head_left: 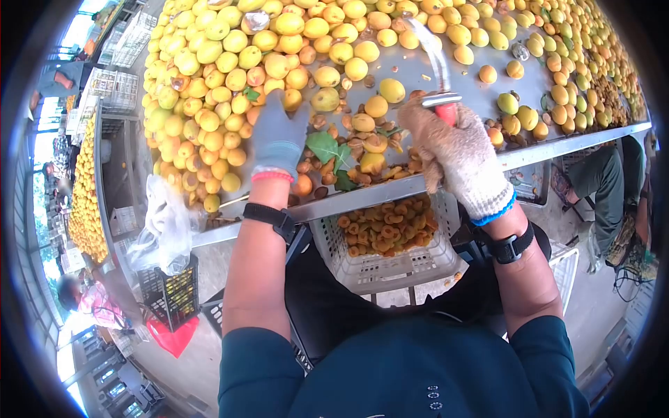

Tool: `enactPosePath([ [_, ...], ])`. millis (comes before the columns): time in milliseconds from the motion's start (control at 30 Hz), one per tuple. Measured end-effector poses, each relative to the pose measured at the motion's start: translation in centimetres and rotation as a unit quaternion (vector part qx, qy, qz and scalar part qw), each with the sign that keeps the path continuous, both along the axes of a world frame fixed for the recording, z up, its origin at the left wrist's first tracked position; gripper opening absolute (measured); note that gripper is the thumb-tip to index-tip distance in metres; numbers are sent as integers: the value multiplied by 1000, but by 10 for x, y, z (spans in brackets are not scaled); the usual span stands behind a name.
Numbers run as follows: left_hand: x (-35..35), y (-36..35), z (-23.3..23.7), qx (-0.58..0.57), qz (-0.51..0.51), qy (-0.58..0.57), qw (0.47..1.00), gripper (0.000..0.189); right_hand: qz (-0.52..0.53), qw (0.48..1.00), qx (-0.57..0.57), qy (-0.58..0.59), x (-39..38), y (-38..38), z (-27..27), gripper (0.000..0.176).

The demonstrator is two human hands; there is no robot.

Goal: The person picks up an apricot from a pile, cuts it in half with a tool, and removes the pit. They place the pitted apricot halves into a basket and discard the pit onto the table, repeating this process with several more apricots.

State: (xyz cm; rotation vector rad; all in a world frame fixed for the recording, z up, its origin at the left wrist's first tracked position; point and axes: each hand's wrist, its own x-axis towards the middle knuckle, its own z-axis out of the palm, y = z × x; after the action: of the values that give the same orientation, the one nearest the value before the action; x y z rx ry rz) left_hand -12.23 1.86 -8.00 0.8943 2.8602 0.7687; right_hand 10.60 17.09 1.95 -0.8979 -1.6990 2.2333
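On the metal table [411, 187] lies a big heap of yellow-orange fruit [209, 52]. My left hand [279, 136], in a grey glove, reaches over the heap's edge with thumb and fingers apart and nothing visible between them. Green leaves [324, 148] and cut fruit pieces [355, 146] lie just right of it. My right hand [453, 150], in a worn beige and white glove, is wrapped round the red handle of a curved knife [440, 66], its blade pointing up and away over the table.
A white basket [376, 275] with halved fruit stands below the table edge, between my legs. A plastic bag [164, 223] hangs at the left corner above a black crate [171, 292]. People are at the left [104, 299] and right [603, 188].
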Motion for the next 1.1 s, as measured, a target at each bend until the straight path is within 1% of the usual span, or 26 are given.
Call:
enactPosePath([
  [33,-3,0,-2,-4,6,-4,1000,51,7,1000,4,-3,0,0,-1,32],
  [100,-7,1,-4,-19,5,31,999,48,22,1000,12,-9,0,-2,-3,33],
  [133,-8,1,-5,-35,7,43,998,47,4,998,59,-7,-2,-3,-7,27],
  [167,-6,1,-1,-51,8,55,997,46,16,999,43,1,-1,-5,-8,26],
  [233,0,0,7,-43,6,-9,999,43,39,999,13,17,3,-7,-6,25],
  [267,5,1,12,-39,4,-41,998,42,39,999,-26,14,5,-10,0,22],
  [300,10,-2,12,50,4,-123,991,42,51,998,-26,29,8,-11,0,22],
  [333,16,-6,10,138,5,-203,969,43,62,997,-25,43,10,-12,-2,22],
  [367,23,-10,11,224,5,-282,933,44,73,995,-24,58,13,-13,-3,22],
  [400,35,-14,24,289,-19,-359,887,46,115,991,-70,4,17,-11,10,22],
  [467,57,-26,58,408,-63,-497,764,52,129,991,28,6,17,-20,5,22],
  [500,68,-28,72,442,-85,-530,719,53,137,988,78,6,18,-24,5,22],
  [533,80,-28,84,475,-107,-560,670,55,148,987,59,-4,20,-28,7,22],
  [567,89,-29,90,506,-127,-588,618,56,145,989,27,11,23,-33,7,22],
  [600,95,-32,91,528,-159,-591,588,55,142,989,-5,28,25,-38,5,22],
  [633,101,-33,94,536,-163,-584,587,55,140,989,-37,44,27,-42,5,22],
  [667,106,-32,98,544,-168,-578,585,54,165,983,-74,-7,31,-43,23,21],
  [700,112,-30,102,551,-172,-572,583,54,175,983,-54,10,34,-47,24,23],
  [800,126,-26,107,549,-140,-536,625,52,184,982,24,32,40,-53,24,24],
  [900,134,-24,113,508,-162,-492,688,50,180,977,112,22,44,-55,22,23],
  [1000,137,-21,120,485,-192,-456,721,48,167,976,136,11,45,-54,20,28],
  [1100,136,-19,120,469,-178,-448,740,48,167,978,126,7,46,-50,19,29],
])
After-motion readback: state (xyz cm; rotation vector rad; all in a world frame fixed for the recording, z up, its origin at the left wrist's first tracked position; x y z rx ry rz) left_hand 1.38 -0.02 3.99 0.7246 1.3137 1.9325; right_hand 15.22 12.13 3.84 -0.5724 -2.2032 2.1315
